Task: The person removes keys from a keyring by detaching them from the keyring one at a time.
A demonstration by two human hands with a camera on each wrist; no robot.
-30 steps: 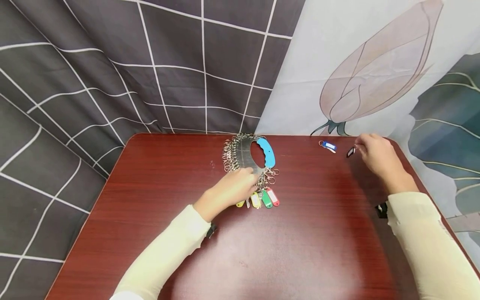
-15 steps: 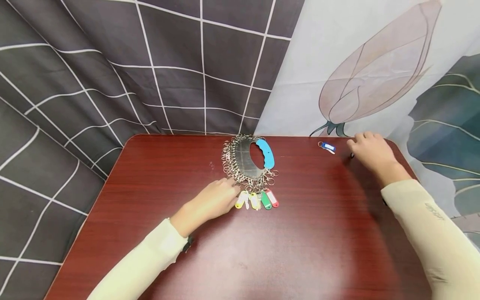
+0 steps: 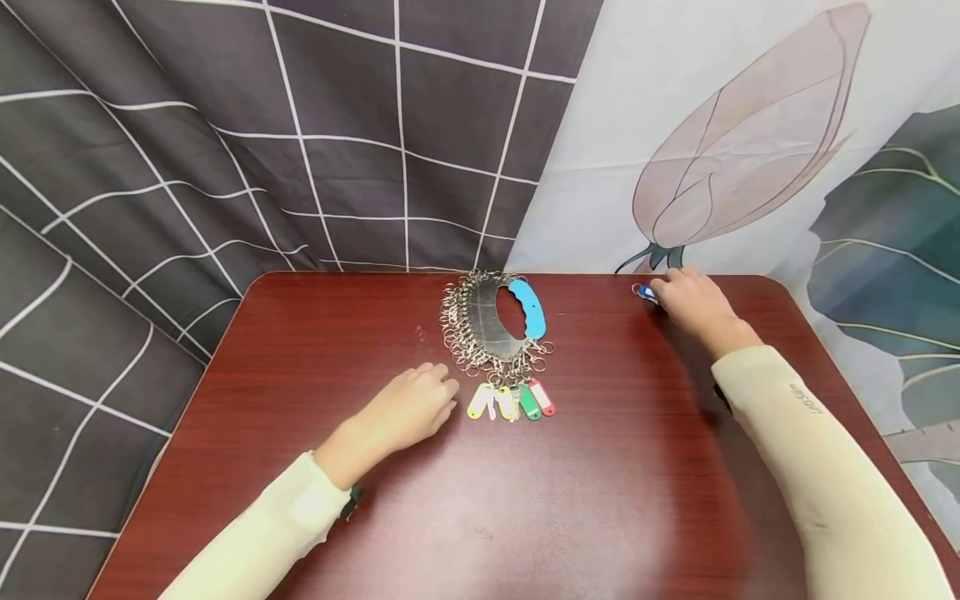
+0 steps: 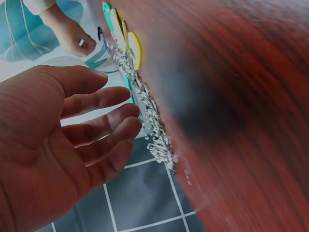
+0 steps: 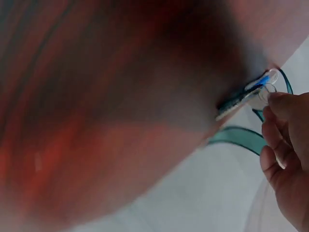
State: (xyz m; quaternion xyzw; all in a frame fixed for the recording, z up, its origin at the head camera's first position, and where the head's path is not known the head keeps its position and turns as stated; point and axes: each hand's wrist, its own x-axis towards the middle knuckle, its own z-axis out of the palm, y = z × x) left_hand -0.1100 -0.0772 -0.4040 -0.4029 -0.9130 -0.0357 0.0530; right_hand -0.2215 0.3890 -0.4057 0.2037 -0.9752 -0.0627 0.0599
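Observation:
My left hand [image 3: 405,404] hovers left of a large key ring, its fingers loosely bent and holding nothing; the left wrist view shows the bare palm. The key ring has a curved metal plate [image 3: 483,321], a blue grip [image 3: 532,308] and many small clips and split rings. Yellow [image 3: 480,402], green [image 3: 529,402] and red [image 3: 542,397] key tags with keys hang from its near side. At the back right, my right hand [image 3: 693,304] pinches the split ring [image 5: 267,90] of a dark key tag [image 5: 234,101]. A blue key tag [image 3: 645,292] lies right at its fingertips, partly covered.
The reddish-brown wooden table [image 3: 570,492] ends just behind the key ring and the blue tag. A dark checked curtain [image 3: 337,125] and a pale one with a printed flower bud [image 3: 738,142] hang behind that back edge.
My left hand has drawn back from the key ring, left and toward me. My right hand has moved left with the dark key tag, up to the blue tag.

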